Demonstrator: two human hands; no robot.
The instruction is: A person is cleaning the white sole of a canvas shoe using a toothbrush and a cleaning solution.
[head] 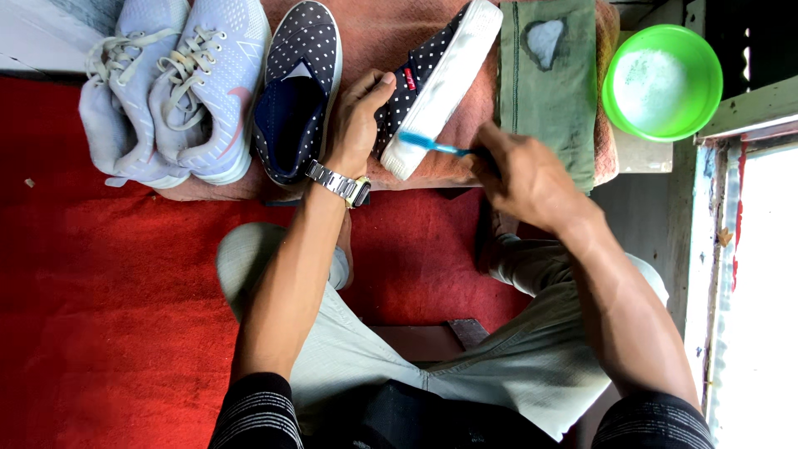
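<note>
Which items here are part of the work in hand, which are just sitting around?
In use:
- left hand gripping the navy polka-dot slip-on shoe tipped on its side
- right hand holding the blue toothbrush against its white sole

Lying about:
- matching polka-dot shoe
- pale lilac lace-up sneakers
- green plastic bowl
- green cloth

Hidden, cropped and blurred parts

Toe of the tilted dotted shoe [436,71] cut off by the top edge, its inner side covered by the left hand [353,125]. Handle end of the blue toothbrush [436,145] buried in the closed right hand [524,179], bristles too blurred to make out against the white sole. Tops of the pale lavender sneakers [166,91] and the green cloth [549,83] cropped at the top edge. Front edge of the towel-covered stool [416,179] partly masked by both wrists. Contents of the green bowl [661,83] only a whitish haze.
</note>
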